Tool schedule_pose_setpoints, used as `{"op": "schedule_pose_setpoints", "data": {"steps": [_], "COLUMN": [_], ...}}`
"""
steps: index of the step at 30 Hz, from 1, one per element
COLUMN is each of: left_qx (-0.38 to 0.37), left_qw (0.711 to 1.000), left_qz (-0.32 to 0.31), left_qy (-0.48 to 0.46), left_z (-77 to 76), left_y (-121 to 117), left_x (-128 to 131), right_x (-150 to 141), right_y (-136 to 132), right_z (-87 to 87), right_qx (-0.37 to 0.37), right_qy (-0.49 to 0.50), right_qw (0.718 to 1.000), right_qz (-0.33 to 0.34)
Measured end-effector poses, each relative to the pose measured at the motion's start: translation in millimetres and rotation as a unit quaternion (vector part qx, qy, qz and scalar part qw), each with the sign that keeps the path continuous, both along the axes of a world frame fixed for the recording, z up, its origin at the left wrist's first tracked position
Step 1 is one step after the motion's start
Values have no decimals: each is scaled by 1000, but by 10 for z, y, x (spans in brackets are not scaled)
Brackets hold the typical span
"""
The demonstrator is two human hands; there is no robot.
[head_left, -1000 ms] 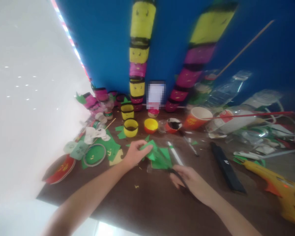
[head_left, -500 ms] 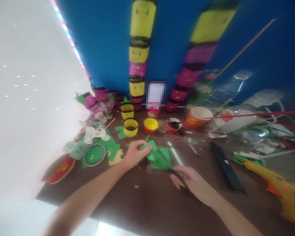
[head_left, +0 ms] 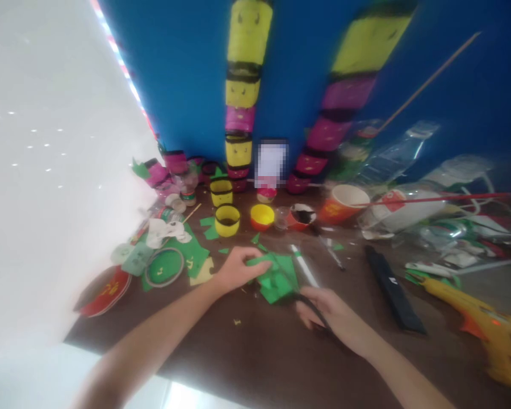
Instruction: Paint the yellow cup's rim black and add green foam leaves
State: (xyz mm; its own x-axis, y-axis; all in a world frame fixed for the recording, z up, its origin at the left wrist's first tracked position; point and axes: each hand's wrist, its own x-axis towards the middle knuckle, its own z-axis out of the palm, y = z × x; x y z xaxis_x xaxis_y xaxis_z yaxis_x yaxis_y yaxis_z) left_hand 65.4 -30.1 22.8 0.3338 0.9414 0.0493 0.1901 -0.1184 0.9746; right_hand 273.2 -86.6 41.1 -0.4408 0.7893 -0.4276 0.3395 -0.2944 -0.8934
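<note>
Left hand (head_left: pixel 241 267) pinching green paper (head_left: pixel 272 288) | right hand (head_left: pixel 334 309) closed round scissors (head_left: pixel 318 312) | black case (head_left: pixel 395 294): white mark (head_left: pixel 393 280), illegible

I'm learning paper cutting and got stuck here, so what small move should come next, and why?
Probably one short, slow snip: the right hand holds the scissors with their far end at the green paper, which the left hand pinches. Blur hides whether the scissors are open.
</note>
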Motion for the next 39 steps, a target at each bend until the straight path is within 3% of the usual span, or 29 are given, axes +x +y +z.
{"op": "schedule_pose_setpoints", "data": {"steps": [15,39], "left_qx": [-27,-78], "left_qw": [1000,995], "left_qz": [-11,-50], "left_qy": [-13,-46], "left_z": [6,15], "left_y": [11,49], "left_x": [-21,-62], "right_x": [-8,15], "right_y": [20,20], "right_z": [54,37], "right_qx": [29,35], "right_qy": [-60,-40], "right_qw": [998,999], "right_qz": [7,8]}}
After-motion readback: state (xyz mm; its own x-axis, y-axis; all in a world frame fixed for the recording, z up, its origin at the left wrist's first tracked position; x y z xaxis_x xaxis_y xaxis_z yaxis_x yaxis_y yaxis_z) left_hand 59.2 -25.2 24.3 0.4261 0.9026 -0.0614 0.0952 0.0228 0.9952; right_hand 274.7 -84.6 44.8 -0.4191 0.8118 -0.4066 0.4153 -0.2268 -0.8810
